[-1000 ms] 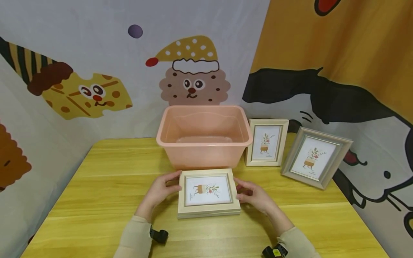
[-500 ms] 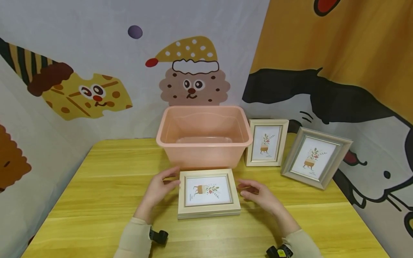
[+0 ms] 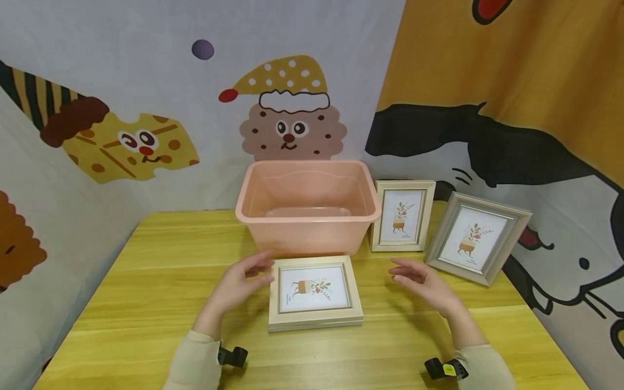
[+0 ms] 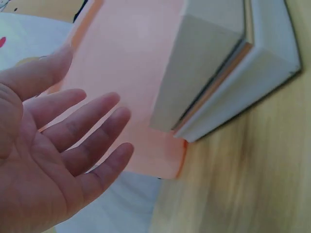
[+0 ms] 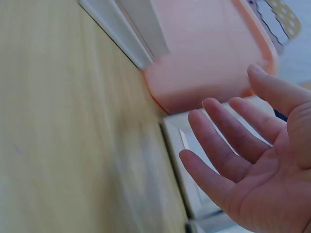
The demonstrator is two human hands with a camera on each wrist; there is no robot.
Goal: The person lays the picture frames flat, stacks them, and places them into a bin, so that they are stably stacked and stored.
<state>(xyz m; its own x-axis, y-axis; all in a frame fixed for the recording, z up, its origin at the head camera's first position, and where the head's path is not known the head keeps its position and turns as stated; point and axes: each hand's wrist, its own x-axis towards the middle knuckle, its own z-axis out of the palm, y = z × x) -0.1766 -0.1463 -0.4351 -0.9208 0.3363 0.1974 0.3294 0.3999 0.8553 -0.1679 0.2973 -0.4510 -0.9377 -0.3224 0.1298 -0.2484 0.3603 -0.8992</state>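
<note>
Two cream picture frames lie flat in a stack, the top picture frame (image 3: 358, 295) showing a plant print turned sideways. In the left wrist view the lower picture frame (image 4: 252, 82) shows beneath the upper one. My left hand (image 3: 244, 281) is beside the stack's left edge, fingers relaxed and holding nothing, as the left wrist view shows of the spread left hand (image 4: 63, 150). Off to the right of the stack my right hand (image 3: 429, 287) hovers with loose fingers and an empty palm. In the right wrist view that right hand (image 5: 252, 160) is spread.
A pink plastic bin (image 3: 307, 235) stands right behind the stack. To its right an upright cream picture frame (image 3: 429, 216) and a tilted greyish picture frame (image 3: 439, 249) stand on the wooden table (image 3: 161, 287). A printed cloth (image 3: 146, 54) hangs behind.
My right hand has let go of the stack's right edge and moved away to the right. My left hand has eased off the left edge. The stack stays in place.
</note>
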